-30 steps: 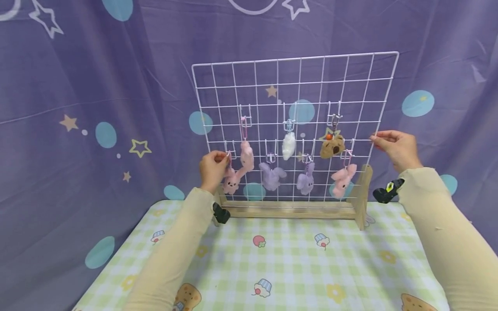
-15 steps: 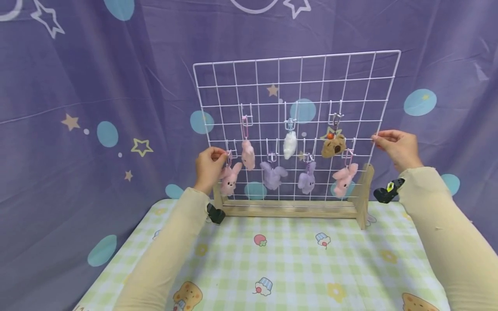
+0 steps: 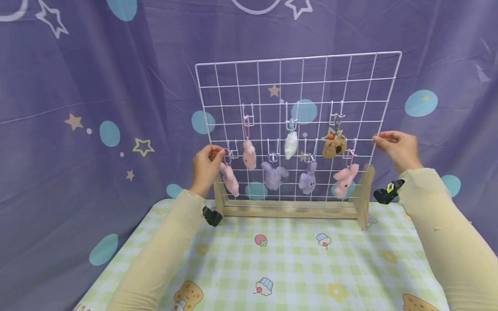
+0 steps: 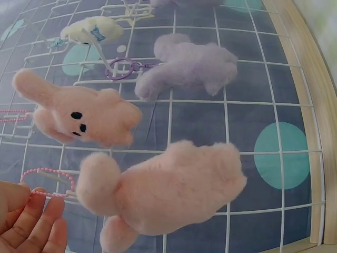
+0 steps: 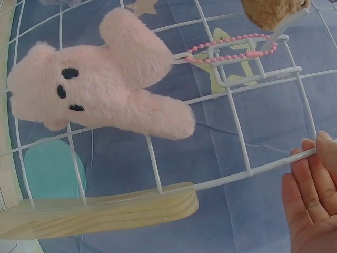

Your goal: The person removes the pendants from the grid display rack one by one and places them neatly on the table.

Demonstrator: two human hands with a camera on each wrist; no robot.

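My left hand [image 3: 207, 169] pinches the pink bead chain [image 4: 46, 169] of a plush bunny keychain [image 3: 229, 179] at the lower left of the white wire grid [image 3: 297, 82]. In the left wrist view this bunny [image 4: 174, 192] hangs with its back to the camera, apart from the hook behind it. At the grid's right edge wire, my right hand [image 3: 400, 149] pinches with thumb and fingertips. Closest to it hangs a pink bunny keychain [image 5: 89, 84], its bead chain looped over a hook, with a brown bear keychain [image 3: 334, 147] above.
The grid stands in a wooden base [image 3: 289, 210] on a green checked tablecloth [image 3: 295, 259]. Hooks also hold another pink bunny [image 3: 249, 155], a white plush [image 3: 290, 145] and two purple bunnies [image 3: 274, 176]. A purple curtain [image 3: 97, 86] hangs behind.
My left hand has moved slightly left and up, away from the hook, with the bunny keychain. That bunny has swung and turned its face away. My right hand keeps its place on the grid edge.
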